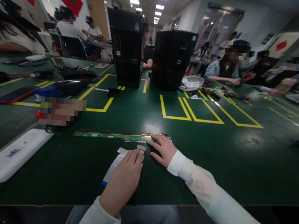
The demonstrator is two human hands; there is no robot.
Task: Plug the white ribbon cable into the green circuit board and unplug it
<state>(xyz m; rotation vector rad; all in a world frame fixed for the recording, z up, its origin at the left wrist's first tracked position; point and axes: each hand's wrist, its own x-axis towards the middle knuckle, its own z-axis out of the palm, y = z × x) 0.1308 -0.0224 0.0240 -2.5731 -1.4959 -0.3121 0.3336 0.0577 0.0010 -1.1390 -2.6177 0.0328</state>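
Observation:
A long, narrow green circuit board (108,135) lies across the table in front of me, with brown and gold tabs along its far edge. My right hand (163,149) rests at its right end, fingers stretched out and fingertips on the board. Just nearer to me, my left hand (127,171) has its fingers pressed together over a white flat ribbon cable (111,168). One blue-tipped end of the cable sticks out on the left of this hand. Its connector end (141,148) shows beyond the fingertips, close to the board's near edge. My left thumb is hidden.
Two black computer towers (125,54) (173,60) stand ahead. A white box-shaped device (15,152) lies at the left, near a phone (15,94) and a blue item (49,91). A white basket (192,83) is beside the right tower. Yellow tape (176,118) marks the green table (213,159). People sit beyond.

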